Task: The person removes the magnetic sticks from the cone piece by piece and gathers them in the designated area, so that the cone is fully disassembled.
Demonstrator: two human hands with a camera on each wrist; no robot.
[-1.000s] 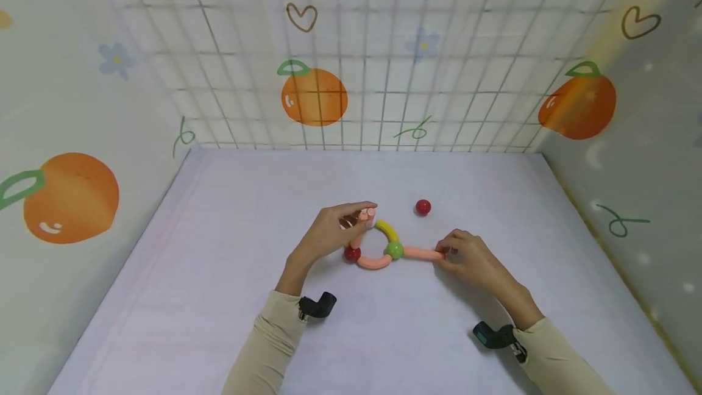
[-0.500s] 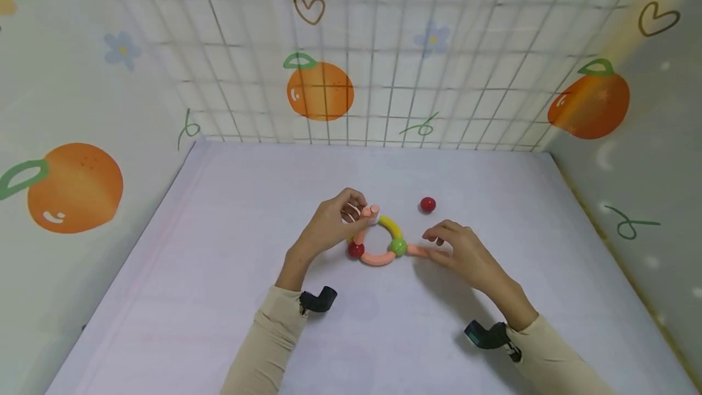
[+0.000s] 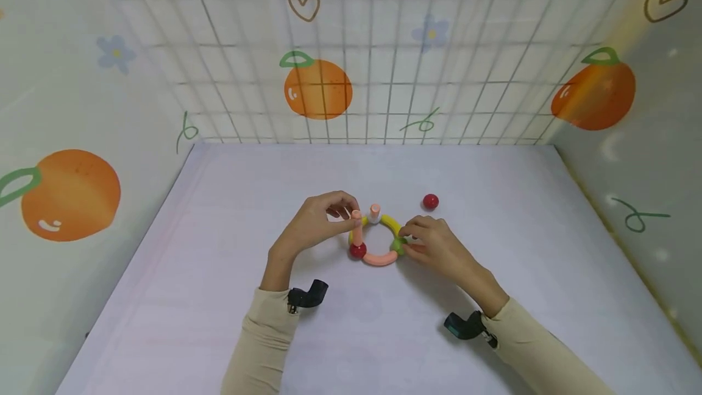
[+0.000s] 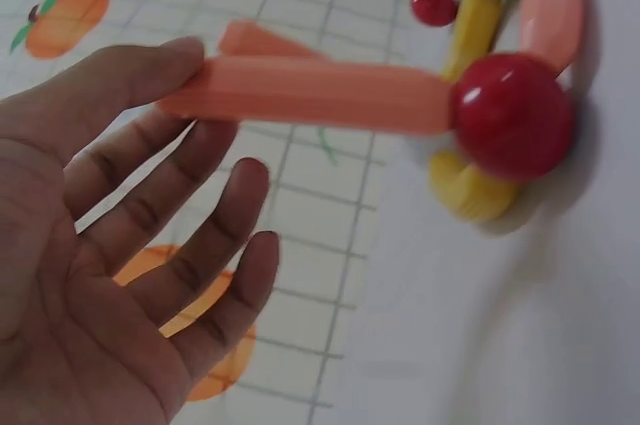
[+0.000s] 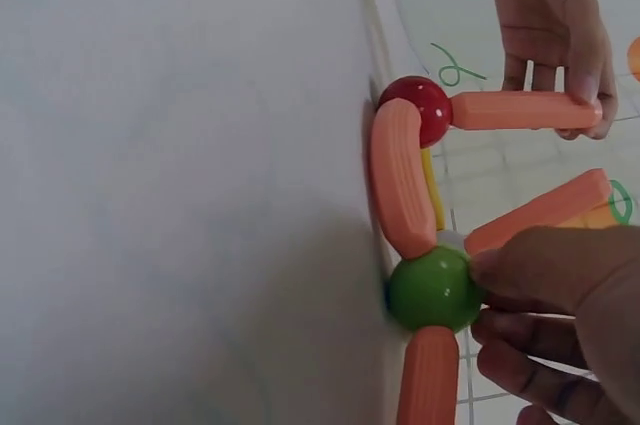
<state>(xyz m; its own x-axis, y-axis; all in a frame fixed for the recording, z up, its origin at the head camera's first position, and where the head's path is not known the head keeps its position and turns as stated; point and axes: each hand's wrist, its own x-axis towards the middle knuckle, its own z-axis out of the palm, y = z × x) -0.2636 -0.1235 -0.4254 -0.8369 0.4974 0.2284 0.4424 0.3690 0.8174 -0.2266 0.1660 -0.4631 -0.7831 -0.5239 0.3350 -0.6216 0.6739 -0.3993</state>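
Pink rod (image 4: 310,95) stands upright on a red ball (image 4: 512,115).

The straight pink rod (image 4: 310,95) in the pinch of the left hand (image 3: 315,221) looks like plastic, smooth, with a soft sheen only. Below this grip, the red ball (image 4: 513,115) is glossy, with bright reflections. At the fingertips of the right hand (image 3: 436,245), the green ball (image 5: 433,288) is equally polished, also plastic-like. Between both grips, the curved pink rod (image 5: 403,180) shows fine lengthwise grooves. Under them, the table cover (image 3: 192,230) is matt, perhaps cloth, though its weave is too blurred.
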